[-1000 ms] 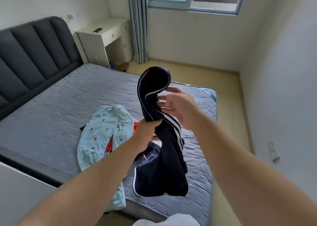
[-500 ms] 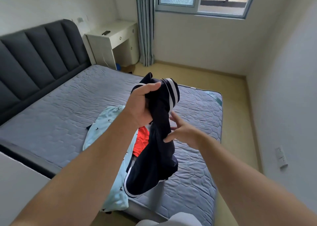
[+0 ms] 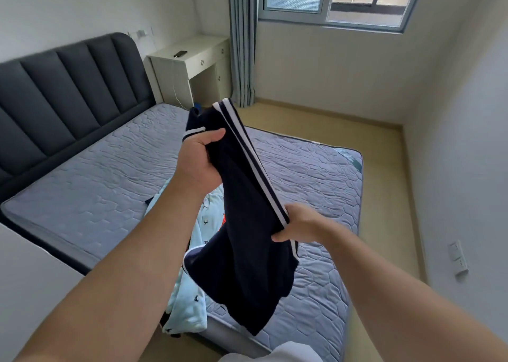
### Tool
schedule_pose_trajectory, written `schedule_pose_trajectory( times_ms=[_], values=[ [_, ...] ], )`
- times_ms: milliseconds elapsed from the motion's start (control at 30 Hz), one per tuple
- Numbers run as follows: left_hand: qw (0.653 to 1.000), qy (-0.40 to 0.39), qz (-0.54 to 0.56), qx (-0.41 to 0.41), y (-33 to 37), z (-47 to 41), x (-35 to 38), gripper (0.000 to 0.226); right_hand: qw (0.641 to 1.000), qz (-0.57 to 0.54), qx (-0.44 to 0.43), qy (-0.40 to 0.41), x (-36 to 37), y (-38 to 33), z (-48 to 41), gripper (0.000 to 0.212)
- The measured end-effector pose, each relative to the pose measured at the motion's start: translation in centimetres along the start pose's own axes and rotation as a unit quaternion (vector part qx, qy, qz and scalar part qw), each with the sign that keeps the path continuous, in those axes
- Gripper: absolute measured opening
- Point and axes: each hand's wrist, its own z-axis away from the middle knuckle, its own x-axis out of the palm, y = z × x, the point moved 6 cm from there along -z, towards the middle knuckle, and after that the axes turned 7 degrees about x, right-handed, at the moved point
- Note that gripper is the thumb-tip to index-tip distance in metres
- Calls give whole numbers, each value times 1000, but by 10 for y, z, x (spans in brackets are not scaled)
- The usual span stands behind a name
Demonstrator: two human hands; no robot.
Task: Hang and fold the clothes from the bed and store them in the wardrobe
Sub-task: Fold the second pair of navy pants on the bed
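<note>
I hold dark navy shorts with white side stripes in the air above the bed. My left hand grips the upper end of the shorts. Lower and to the right, my right hand pinches the striped edge. The rest of the shorts hangs down between my arms. Under them on the mattress lies a light blue garment with small dark bird prints, and a bit of orange-red cloth shows beside it. The wardrobe is out of view.
A dark padded headboard stands at the left. A white desk with a small dark object on it is in the far corner beside a grey-blue curtain. Bare floor runs along the bed's right side to the wall.
My left hand keeps its grip on the shorts' top. My right hand has slid down the striped edge and taken hold of it lower, stretching that edge out.
</note>
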Motion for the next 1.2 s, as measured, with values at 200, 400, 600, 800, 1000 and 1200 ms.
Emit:
schedule_pose_trajectory(
  times_ms=[200, 400, 600, 800, 1000, 1200],
  values=[
    [961, 15, -265, -70, -15, -17, -27, 44, 995, -61, 1, 83, -25, -5, 4, 23],
    [856, -208, -435, -188, -89, 20, -30, 36, 862, -493, 15, 114, -59, -39, 9, 20],
    [869, -281, -372, -165, -107, 30, -23, 62, 750, -658, 50, 37, -67, -30, 18, 9],
    [837, -282, -465, -67, -128, 41, 13, 39, 652, -756, 39, 40, -70, -36, 29, 9],
    [752, -108, -651, 15, -108, 16, 8, 48, 655, -755, 10, 24, -82, -18, 32, 10],
    [782, -67, -619, 0, -81, -1, 20, 36, 680, -731, 37, 34, -62, 10, 27, 11]
  ],
)
